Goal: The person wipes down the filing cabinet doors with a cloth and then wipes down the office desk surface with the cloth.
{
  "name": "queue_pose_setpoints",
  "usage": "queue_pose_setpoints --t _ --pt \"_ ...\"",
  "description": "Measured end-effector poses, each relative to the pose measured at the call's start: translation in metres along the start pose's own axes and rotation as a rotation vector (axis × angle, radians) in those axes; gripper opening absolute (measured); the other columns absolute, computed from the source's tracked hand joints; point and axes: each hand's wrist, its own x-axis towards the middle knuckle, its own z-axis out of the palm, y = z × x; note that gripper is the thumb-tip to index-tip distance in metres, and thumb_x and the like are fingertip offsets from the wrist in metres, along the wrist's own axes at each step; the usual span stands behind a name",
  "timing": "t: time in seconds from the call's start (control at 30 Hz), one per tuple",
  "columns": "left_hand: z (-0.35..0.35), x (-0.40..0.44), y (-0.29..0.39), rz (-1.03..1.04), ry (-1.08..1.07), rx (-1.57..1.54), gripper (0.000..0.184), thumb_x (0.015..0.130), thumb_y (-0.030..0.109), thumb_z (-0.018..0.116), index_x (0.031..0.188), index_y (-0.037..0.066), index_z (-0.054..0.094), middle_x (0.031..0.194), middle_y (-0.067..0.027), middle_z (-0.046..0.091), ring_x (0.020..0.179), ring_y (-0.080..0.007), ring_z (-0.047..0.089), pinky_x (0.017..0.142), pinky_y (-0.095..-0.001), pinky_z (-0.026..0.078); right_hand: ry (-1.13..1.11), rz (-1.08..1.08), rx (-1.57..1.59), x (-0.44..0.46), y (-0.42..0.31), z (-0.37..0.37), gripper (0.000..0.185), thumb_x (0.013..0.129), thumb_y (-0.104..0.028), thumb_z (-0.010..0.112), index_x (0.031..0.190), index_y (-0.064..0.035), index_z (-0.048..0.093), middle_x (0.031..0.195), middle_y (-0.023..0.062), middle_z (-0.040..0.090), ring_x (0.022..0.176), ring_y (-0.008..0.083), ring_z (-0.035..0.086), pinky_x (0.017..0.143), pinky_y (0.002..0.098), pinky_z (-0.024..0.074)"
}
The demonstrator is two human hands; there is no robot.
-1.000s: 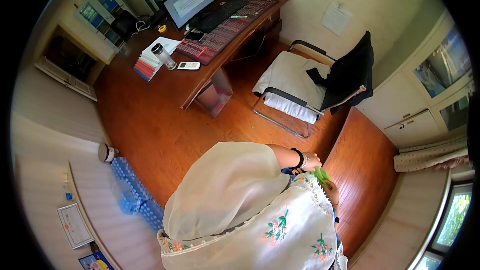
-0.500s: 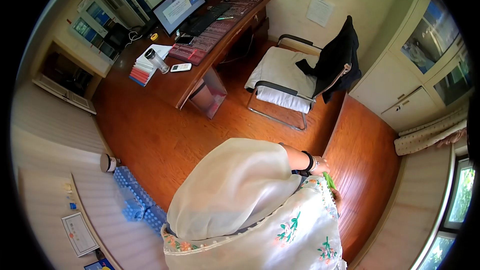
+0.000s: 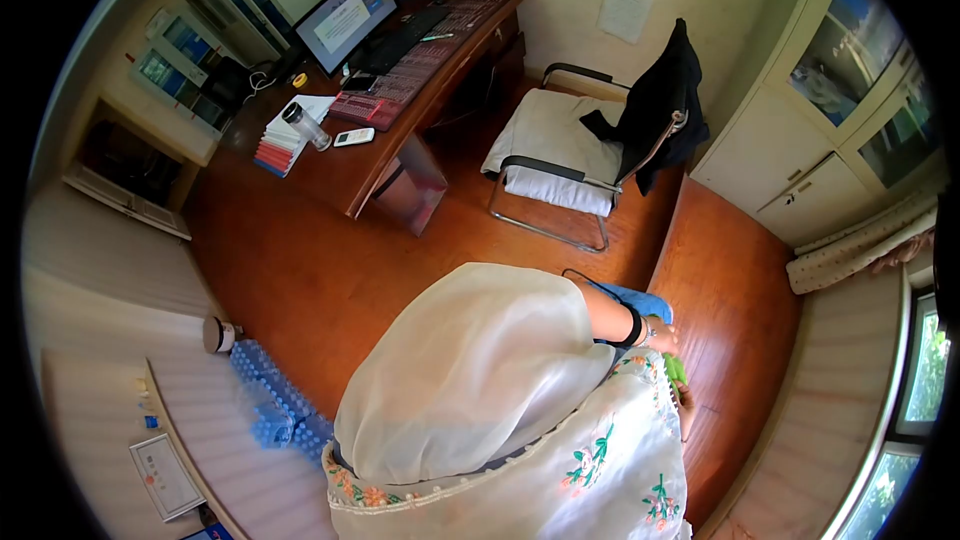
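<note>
My left hand, wearing a black band and a bracelet at the wrist, reaches out of a sheer white sleeve. Its fingers are curled around the upper part of a bright green thing, whose kind I cannot make out. Just below, my right hand is at the lower end of the green thing, mostly hidden by my white embroidered garment. Beyond the left wrist shows a piece of blue fabric, with a thin black cord or strap beside it.
Ahead stands a wooden desk with a monitor, glass bottle and papers. A chair carries a black garment. Cabinets line the right. Blue dotted packaging lies at left. A raised floor edge runs beside the chair.
Both hands have moved slightly right with the green thing, and more of it shows. The blue fabric and black cord have come into view. The camera has shifted a little.
</note>
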Motion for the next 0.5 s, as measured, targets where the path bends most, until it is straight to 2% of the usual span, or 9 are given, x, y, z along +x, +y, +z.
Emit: queue_pose_setpoints --t 0.1,0.17,0.23,0.4,0.43,0.47,0.5 --pt "0.002 0.007 -0.004 0.024 -0.017 0.023 0.030 0.077 0.023 0.063 0.105 0.014 0.059 0.105 -0.0055 0.058 0.105 -0.0272 0.050 0.087 -0.0421 0.041 0.047 0.020 0.174 0.000 0.006 0.001 0.021 0.083 -0.003 0.059 0.105 0.0000 0.058 0.096 0.0065 0.062 0.084 0.0119 0.057 0.075 0.0240 0.0484" --pt "0.004 0.013 -0.007 -0.014 -0.015 -0.063 0.030 0.077 0.023 0.064 0.105 0.015 0.059 0.105 -0.0056 0.058 0.104 -0.0272 0.050 0.087 -0.0422 0.041 0.066 0.042 0.182 -0.003 0.004 0.000 0.021 0.083 -0.003 0.060 0.104 -0.0001 0.059 0.096 0.0064 0.062 0.083 0.0116 0.057 0.074 0.0239 0.0482" --pt "0.003 0.018 -0.005 0.005 -0.016 -0.017 0.029 0.076 0.023 0.064 0.104 0.015 0.060 0.104 -0.0059 0.058 0.103 -0.0272 0.050 0.087 -0.0422 0.041 0.084 0.060 0.193 -0.002 0.002 -0.005 0.021 0.083 -0.004 0.060 0.104 -0.0003 0.059 0.096 0.0062 0.062 0.083 0.0113 0.057 0.074 0.0237 0.0481" --pt "-0.008 0.025 0.010 0.034 -0.023 0.059 0.028 0.073 0.024 0.065 0.099 0.013 0.061 0.100 -0.0069 0.060 0.103 -0.0273 0.052 0.086 -0.0421 0.042 0.056 0.003 -0.020 -0.005 0.012 -0.025 0.022 0.083 -0.005 0.061 0.104 0.0005 0.059 0.095 0.0045 0.061 0.084 0.0111 0.056 0.075 0.0242 0.0471" --pt "0.000 0.027 0.004 0.065 0.032 0.054 0.026 0.072 0.023 0.063 0.097 0.014 0.063 0.096 -0.0079 0.062 0.097 -0.0285 0.055 0.083 -0.0418 0.044 0.053 0.032 -0.211 -0.012 -0.014 -0.017 0.022 0.083 -0.006 0.060 0.104 0.0013 0.059 0.095 0.0059 0.062 0.085 0.0120 0.056 0.076 0.0249 0.0469" --pt "0.009 0.035 -0.002 0.114 0.072 0.042 0.025 0.071 0.022 0.061 0.095 0.014 0.064 0.092 -0.0089 0.064 0.092 -0.0298 0.059 0.080 -0.0414 0.046 0.080 -0.007 -0.261 -0.011 -0.007 -0.018 0.020 0.084 -0.007 0.059 0.102 0.0022 0.059 0.094 0.0080 0.062 0.085 0.0131 0.057 0.076 0.0262 0.0473" --pt "-0.004 0.031 0.005 0.110 0.065 -0.025 0.019 0.070 0.018 0.059 0.086 0.011 0.065 0.083 -0.0131 0.064 0.083 -0.0321 0.061 0.075 -0.0421 0.047 0.085 0.012 -0.221 -0.015 -0.029 -0.005 0.020 0.083 -0.007 0.059 0.101 0.0030 0.060 0.093 0.0090 0.063 0.086 0.0138 0.058 0.076 0.0270 0.0477"
